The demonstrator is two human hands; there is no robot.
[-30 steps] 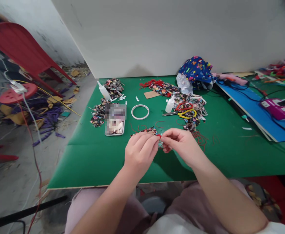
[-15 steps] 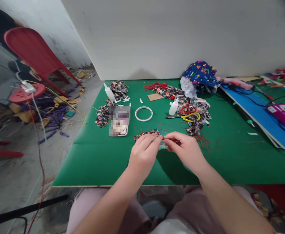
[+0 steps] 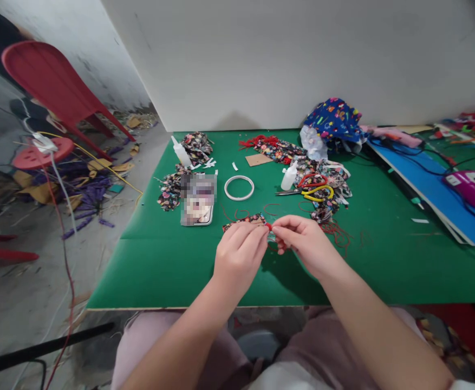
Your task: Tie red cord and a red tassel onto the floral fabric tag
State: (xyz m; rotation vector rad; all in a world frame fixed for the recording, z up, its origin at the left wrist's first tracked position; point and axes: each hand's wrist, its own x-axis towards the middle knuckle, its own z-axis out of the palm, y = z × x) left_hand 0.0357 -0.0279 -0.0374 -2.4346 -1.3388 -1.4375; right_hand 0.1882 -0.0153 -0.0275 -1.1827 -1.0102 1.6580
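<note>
My left hand (image 3: 240, 250) is closed on a small piece of dark floral fabric (image 3: 243, 221), which sticks out beyond its fingers to the left. At the fabric's right end a bit of red cord (image 3: 268, 226) shows between my two hands. The thumb and forefinger of my right hand (image 3: 302, 238) pinch at this red cord; its other fingers are curled, with more red below them. Both hands are just above the green table (image 3: 160, 271). Loose red cords (image 3: 337, 238) lie to the right of my right hand.
Beyond my hands lie a white tape ring (image 3: 239, 188), a phone (image 3: 199, 200), scissors (image 3: 318, 192), two white squeeze bottles (image 3: 289, 176) (image 3: 181, 153), heaps of floral fabric (image 3: 196, 146) and a brown card (image 3: 258, 160). A blue board (image 3: 428, 195) is at the right, a red chair (image 3: 50, 81) at the left.
My right hand has shifted slightly, and more of the red at the fabric's end shows between the fingertips. The left hand keeps its hold on the fabric.
</note>
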